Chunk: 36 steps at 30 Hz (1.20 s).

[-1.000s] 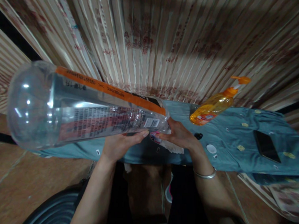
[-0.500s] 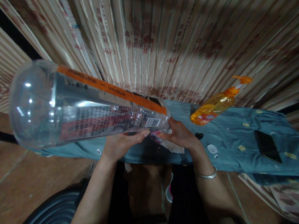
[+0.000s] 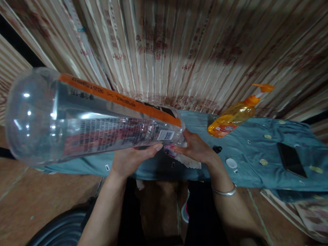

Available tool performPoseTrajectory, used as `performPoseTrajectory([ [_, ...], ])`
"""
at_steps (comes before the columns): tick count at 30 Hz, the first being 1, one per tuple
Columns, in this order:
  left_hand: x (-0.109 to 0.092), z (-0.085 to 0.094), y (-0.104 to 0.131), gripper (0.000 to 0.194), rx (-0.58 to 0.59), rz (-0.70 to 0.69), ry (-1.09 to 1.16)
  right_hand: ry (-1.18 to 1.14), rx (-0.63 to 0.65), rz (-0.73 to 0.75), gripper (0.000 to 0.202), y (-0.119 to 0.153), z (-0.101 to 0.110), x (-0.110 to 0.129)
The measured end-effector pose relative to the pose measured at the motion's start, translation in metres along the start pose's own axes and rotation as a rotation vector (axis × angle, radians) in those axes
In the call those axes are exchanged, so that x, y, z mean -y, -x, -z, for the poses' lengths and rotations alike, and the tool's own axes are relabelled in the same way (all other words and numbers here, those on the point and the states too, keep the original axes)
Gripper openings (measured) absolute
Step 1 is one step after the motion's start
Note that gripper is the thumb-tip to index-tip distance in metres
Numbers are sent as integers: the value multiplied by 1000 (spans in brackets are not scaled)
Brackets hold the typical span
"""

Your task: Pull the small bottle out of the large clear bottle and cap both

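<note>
A large clear plastic bottle [image 3: 78,120] with an orange-striped printed label is held up on its side, its base toward the camera at the left. My left hand [image 3: 131,159] supports it from below near its far end. My right hand [image 3: 195,149] grips that far end, with a piece of white and pink material pinched under the fingers. A silver bangle sits on my right wrist.
A blue-grey patterned cloth [image 3: 264,147] covers the table ahead. On it stand an orange pump bottle [image 3: 232,115], a small black cap [image 3: 217,148], a white round lid [image 3: 231,163] and a dark phone [image 3: 291,160]. Pleated curtains hang behind. A dark round tub [image 3: 51,239] sits at lower left.
The bottle's near end has shifted slightly left and down with the view. Both hands keep the same hold.
</note>
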<state>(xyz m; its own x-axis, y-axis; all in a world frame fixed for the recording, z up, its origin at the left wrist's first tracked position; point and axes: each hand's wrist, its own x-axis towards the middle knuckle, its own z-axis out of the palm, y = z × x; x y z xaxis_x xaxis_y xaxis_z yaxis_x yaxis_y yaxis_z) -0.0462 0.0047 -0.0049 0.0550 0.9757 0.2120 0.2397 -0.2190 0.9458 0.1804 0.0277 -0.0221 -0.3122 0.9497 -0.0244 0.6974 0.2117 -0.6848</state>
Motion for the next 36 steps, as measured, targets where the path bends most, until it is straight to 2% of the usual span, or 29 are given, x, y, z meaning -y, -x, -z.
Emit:
performPoseTrajectory([
  [10,0,0,0,29,16,-52,-46,-14,-8,46,54,1,-2,-8],
  [18,1,-1,-1,23,14,-68,-37,-22,-5,43,52,0,-1,-6],
  [24,-2,0,-1,19,-9,-59,0,11,-3,26,52,0,-1,-4],
  [36,-1,-2,-1,25,15,-15,14,22,2,26,52,0,-1,-4],
])
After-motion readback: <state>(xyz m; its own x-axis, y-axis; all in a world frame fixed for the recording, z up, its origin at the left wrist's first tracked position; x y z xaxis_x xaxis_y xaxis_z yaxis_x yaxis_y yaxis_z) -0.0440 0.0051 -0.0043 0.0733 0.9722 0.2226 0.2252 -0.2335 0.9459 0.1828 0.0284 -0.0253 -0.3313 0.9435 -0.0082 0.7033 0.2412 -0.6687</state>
